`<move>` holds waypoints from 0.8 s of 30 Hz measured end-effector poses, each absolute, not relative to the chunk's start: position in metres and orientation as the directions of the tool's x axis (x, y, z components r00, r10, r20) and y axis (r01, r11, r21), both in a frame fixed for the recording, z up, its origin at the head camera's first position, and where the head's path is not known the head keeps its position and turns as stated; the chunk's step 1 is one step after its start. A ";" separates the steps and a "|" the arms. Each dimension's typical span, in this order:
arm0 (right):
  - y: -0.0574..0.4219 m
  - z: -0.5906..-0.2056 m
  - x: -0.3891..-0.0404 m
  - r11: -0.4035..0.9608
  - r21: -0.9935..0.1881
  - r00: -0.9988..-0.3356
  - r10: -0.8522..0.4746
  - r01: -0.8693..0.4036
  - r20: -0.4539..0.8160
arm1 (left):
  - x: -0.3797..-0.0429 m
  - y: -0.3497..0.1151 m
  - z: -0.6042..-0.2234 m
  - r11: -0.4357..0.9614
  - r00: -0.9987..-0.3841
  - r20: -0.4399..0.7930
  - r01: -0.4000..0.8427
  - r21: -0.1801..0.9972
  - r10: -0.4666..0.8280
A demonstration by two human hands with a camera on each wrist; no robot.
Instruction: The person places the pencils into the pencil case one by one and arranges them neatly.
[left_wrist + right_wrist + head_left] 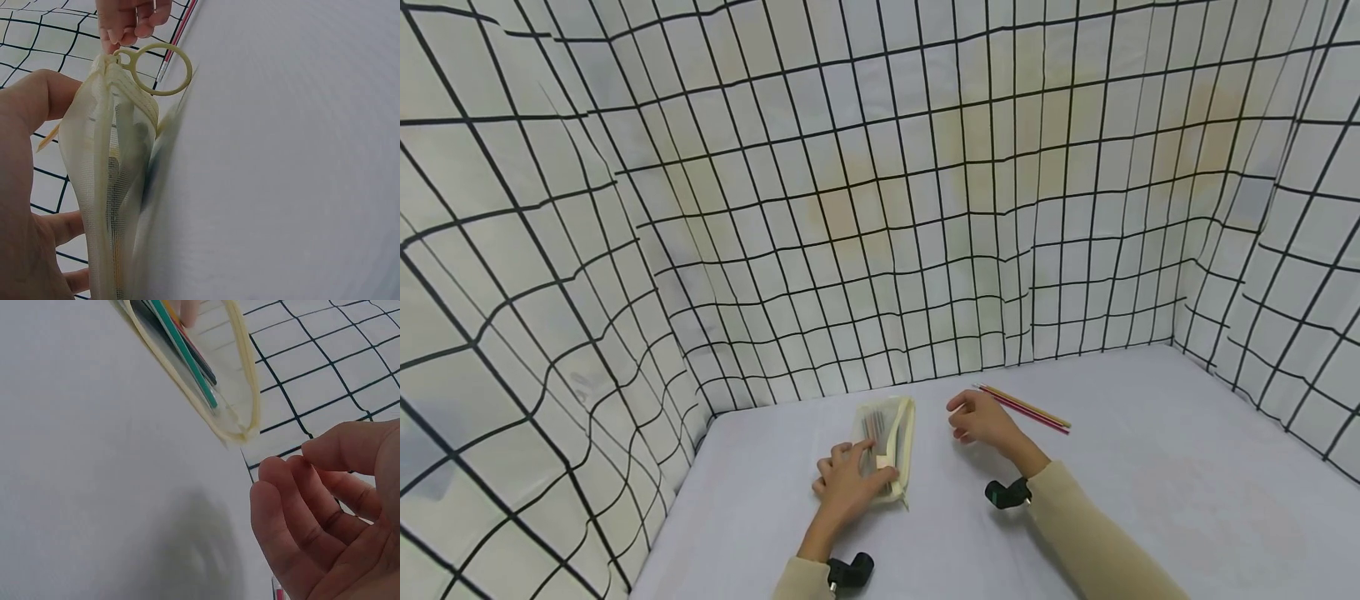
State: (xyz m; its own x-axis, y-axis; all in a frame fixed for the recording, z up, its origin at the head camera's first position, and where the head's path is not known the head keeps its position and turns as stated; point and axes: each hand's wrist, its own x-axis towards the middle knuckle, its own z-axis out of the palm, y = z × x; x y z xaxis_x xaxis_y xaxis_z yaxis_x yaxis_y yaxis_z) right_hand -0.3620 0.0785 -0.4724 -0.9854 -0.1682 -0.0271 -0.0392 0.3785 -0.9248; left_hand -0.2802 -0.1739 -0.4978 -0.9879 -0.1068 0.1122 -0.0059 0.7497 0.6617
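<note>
A pale yellow, see-through mesh pencil case (905, 425) lies on the white table, its zipper open along the right side. Grey and reddish sticks show through its mesh, and a green one (187, 356) in the right wrist view. My left hand (847, 483) holds the case's near part, thumb by the zipper edge and fingers across the mesh. A ring-shaped zipper pull (187, 69) hangs at the case's end in the left wrist view. Above the table, right of the case, my right hand (985, 419) hangs with loosely curled fingers, holding nothing.
A yellow pencil (1030, 407) and a red pencil (1028, 411) lie side by side just right of the right hand. White cloth walls with a black grid (880, 233) stand behind the table (1150, 467) and at its sides.
</note>
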 end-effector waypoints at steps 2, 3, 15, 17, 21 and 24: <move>0.085 -0.471 -0.363 0.396 -0.916 -0.985 -0.171 -0.065 -0.004 | -0.280 -0.175 -0.498 0.751 -0.988 0.113 -0.004 0.661 -0.104; 0.089 -0.471 -0.364 0.409 -0.909 -0.984 -0.177 -0.084 0.011 | -0.280 -0.175 -0.498 0.752 -0.988 0.113 -0.002 0.660 -0.103; 0.135 -0.469 -0.377 0.555 -0.797 -0.963 -0.244 -0.238 0.118 | -0.281 -0.175 -0.500 0.752 -0.988 0.115 0.002 0.659 -0.099; 0.139 -0.469 -0.377 0.576 -0.781 -0.965 -0.229 -0.241 0.129 | -0.280 -0.176 -0.499 0.751 -0.989 0.112 0.000 0.660 -0.098; 0.147 -0.467 -0.376 0.619 -0.738 -0.962 -0.206 -0.270 0.178 | -0.280 -0.176 -0.498 0.751 -0.989 0.109 -0.001 0.660 -0.097; 0.154 -0.468 -0.377 0.654 -0.701 -0.959 -0.198 -0.284 0.204 | -0.280 -0.175 -0.498 0.753 -0.990 0.106 -0.002 0.658 -0.095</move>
State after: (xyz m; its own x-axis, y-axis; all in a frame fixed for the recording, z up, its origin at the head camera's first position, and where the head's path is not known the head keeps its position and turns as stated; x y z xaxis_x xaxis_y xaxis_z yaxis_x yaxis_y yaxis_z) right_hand -0.3771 0.1540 -0.4678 -0.9587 -0.1984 0.2039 -0.2845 0.6544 -0.7006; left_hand -0.2800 -0.1753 -0.4980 -0.9898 -0.0951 0.1064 -0.0017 0.7534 0.6576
